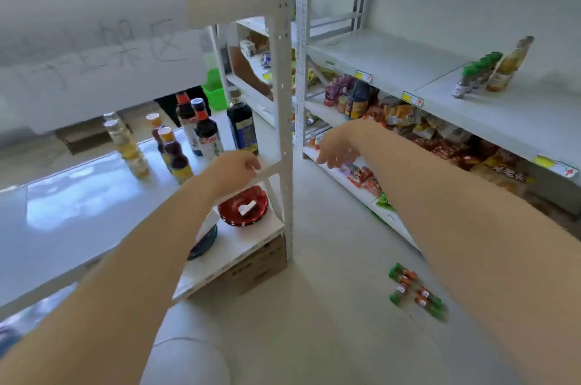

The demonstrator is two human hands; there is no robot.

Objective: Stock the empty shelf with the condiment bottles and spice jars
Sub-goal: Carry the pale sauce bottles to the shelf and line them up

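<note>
Reaching: left grip is at the front rail of the left rack shelf, just beside the big dark bottle. Its fingers are curled down; I cannot tell whether they clasp the rail or nothing.
Right grip: right grip hangs over the aisle in front of the snack packets, fingers loose and drooping, nothing in them. Blurred.
Stock waiting: dark bottle, soy bottles, orange-capped bottles and pale bottles stand close together on the left rack shelf.
Already placed: a row of spice jars with a tall yellow bottle just beside them on the grey shelf at right; the rest of it is bare.
On floor: small floor jars, green-capped, lie on their sides in the aisle.
Risk, picking: the bottles are tall and crowded, so lifting one could tip its neighbour off the front edge.
Risk, crossing: the upright post stands between rack and shelf, and a carried bottle could clip it.
Risk, underfoot: the floor jars are round and may roll or get stepped on.
Risk, placing: a nudge to the jar row could topple it in a chain.
</note>
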